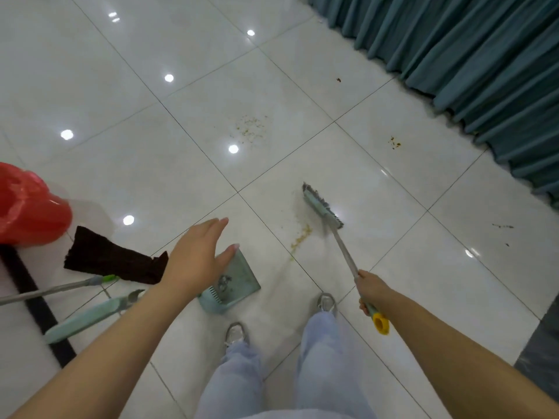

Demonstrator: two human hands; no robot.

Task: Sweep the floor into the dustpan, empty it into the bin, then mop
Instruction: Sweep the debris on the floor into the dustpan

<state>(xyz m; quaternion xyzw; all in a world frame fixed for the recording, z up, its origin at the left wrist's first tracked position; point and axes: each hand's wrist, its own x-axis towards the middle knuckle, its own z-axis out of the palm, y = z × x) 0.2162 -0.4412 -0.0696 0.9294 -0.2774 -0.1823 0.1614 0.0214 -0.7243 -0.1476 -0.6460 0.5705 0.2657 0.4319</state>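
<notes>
Sweeping is judged partly done. The pale green long-handled broom (323,207) is gripped by the right hand (370,290); a yellowish crumb trail (301,237) lies just beside its head, and a scattered crumb patch (249,128) lies farther off. The left hand (196,255) hovers flat, holding nothing, above the pale green plastic dustpan (239,282), where a little debris is seen. The red-lined bin (30,204) stands left; its contents cannot be seen. The dark flat mop (112,261) lies unused.
</notes>
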